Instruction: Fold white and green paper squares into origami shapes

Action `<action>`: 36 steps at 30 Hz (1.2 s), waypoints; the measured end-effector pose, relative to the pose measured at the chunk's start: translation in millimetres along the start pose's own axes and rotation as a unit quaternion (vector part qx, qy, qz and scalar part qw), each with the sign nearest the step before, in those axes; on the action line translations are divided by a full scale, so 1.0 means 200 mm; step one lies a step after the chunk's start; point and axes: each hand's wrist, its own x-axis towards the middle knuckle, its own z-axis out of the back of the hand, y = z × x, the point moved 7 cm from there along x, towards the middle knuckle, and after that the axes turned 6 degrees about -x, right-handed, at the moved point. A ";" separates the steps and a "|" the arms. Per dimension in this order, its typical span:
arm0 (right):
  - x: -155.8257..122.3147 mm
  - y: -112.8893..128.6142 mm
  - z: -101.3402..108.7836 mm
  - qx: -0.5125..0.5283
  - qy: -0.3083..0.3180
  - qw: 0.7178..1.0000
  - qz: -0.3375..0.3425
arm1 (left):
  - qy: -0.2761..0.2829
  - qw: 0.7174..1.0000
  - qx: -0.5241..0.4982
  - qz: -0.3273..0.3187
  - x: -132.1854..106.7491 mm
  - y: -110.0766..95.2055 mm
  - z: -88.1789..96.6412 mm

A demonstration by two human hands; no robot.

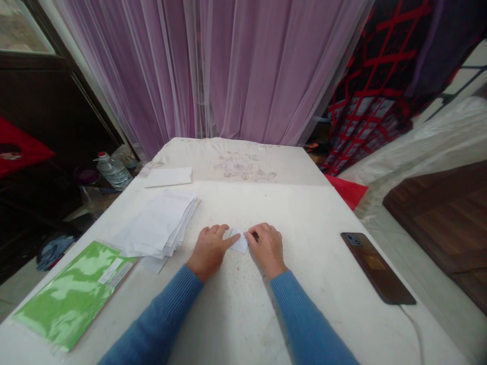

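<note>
A small piece of folded white paper (239,245) lies on the table between my hands. My left hand (210,250) holds it from the left, its thumb stretched across the paper's upper part and its other fingers bent at the far edge. At the paper's right corner, my right hand (267,248) is closed in a pinch, thumb and index finger together on the edge. My right fingers partly hide that corner. Both wrists rest low over the tabletop in blue ribbed sleeves.
Left of my hands lies a loose stack of white sheets (162,220), with a green plastic-wrapped packet (68,299) nearer me. A flat white box (169,177) lies behind the stack. On the right is a brown phone (376,266) with a cable (413,324). Purple curtains (251,71) hang beyond the table.
</note>
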 end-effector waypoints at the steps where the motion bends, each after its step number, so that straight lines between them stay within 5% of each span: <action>1: 0.00 0.00 0.00 -0.001 0.002 1.000 -0.001 | 0.006 1.000 0.010 -0.008 0.00 -0.01 0.01; 6: 0.00 0.00 0.00 -0.007 0.011 1.000 -0.006 | 0.004 0.998 0.053 -0.032 0.00 -0.08 0.02; 11: 0.00 0.00 -0.01 -0.011 0.013 1.000 -0.009 | -0.006 0.989 0.078 -0.124 0.01 -0.18 -0.04; 17: 0.00 0.00 -0.02 -0.014 0.011 1.000 -0.003 | 0.010 0.985 0.098 -0.144 0.00 -0.11 -0.08; 27: 0.00 -0.01 -0.01 0.011 0.014 1.000 -0.009 | -0.004 0.992 0.070 -0.106 -0.01 -0.08 -0.06; 36: 0.01 -0.01 -0.02 0.019 0.026 0.999 -0.032 | 0.020 0.989 0.051 -0.139 0.01 -0.06 -0.02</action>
